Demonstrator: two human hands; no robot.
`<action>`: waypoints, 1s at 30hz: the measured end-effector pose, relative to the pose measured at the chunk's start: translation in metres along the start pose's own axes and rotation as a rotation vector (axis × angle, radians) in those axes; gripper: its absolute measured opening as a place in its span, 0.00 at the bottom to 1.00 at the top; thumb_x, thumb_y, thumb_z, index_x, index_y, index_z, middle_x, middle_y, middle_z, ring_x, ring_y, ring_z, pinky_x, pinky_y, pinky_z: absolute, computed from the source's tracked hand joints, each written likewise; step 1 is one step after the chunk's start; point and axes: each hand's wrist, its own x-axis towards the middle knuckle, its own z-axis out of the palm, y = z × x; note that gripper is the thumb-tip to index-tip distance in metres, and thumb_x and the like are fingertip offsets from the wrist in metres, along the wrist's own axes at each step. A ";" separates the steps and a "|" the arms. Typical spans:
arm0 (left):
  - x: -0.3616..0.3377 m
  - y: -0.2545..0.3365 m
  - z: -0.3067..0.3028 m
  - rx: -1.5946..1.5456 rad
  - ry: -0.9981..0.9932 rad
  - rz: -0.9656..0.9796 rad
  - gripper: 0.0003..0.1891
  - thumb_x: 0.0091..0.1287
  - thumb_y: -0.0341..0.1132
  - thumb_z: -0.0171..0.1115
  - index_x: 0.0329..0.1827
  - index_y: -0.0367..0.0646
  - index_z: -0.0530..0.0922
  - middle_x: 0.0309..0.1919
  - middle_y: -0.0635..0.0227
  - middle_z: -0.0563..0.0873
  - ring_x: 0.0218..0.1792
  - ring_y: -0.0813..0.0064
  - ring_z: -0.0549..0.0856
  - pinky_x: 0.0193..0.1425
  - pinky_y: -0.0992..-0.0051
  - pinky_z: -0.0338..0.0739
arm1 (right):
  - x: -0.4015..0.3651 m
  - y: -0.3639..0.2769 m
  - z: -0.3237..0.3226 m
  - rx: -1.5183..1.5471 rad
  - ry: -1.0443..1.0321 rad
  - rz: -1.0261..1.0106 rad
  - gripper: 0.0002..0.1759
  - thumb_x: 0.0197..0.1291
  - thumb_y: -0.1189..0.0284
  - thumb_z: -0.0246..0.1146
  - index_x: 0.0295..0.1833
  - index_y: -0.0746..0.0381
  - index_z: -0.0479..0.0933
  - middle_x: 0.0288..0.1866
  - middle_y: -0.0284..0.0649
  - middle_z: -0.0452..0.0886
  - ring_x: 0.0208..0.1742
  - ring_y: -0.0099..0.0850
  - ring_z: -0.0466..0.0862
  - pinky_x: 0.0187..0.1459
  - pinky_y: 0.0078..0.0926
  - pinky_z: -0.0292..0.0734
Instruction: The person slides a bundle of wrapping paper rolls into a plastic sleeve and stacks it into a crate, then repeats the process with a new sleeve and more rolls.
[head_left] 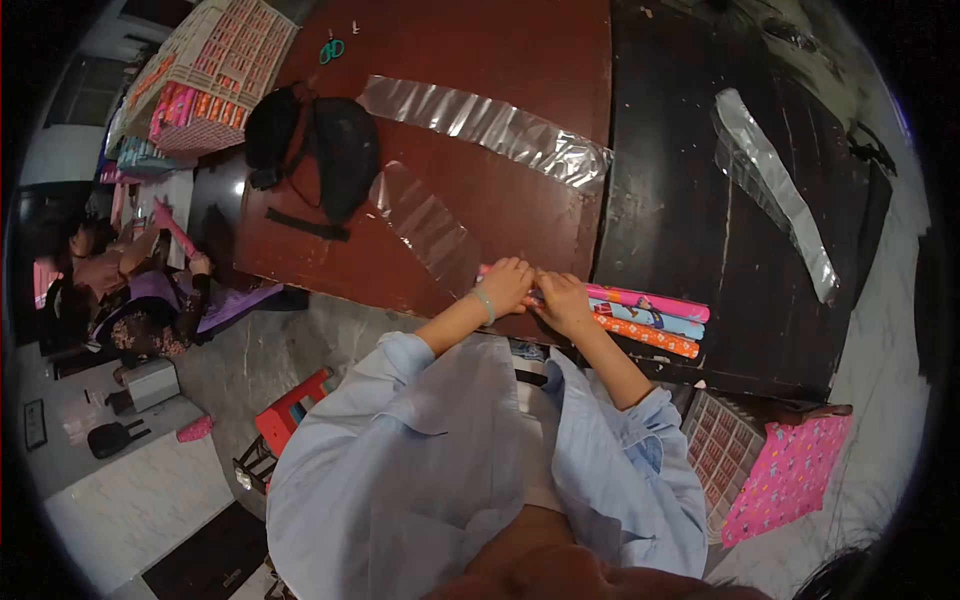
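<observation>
Light-blue sleeves lead to both hands at the near edge of the brown table (480, 60). Left hand (506, 284) and right hand (562, 303) meet, each curled closed around the end of 3 wrapping-paper rolls (650, 316), which lie across onto the dark table (680, 150). A clear plastic sleeve (425, 225) reaches the left hand. A black bag (335, 150) lies farther off, and another person (150, 295) sits at left.

- Reddish-brown table (480, 60) up front, butted against a darker table (680, 200) on the right.
- Two clear plastic sleeves (490, 125) lying flat on the brown top.
- Black bag (330, 150) slumped beside them, green scissors (331, 50) further back.
- Plastic crate (215, 60) at the far corner, possibly resting on the tabletop.
- Rolls of wrapping paper (650, 315) along the near edge.
- One plastic strip (775, 190) across the dark top.
</observation>
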 end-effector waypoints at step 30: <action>0.030 0.015 -0.002 0.042 0.039 0.139 0.42 0.36 0.47 0.76 0.54 0.33 0.69 0.49 0.57 0.75 0.53 0.60 0.73 0.59 0.68 0.67 | -0.117 0.084 -0.125 -0.231 -0.139 0.158 0.38 0.34 0.62 0.72 0.55 0.64 0.72 0.53 0.46 0.76 0.53 0.45 0.75 0.54 0.42 0.69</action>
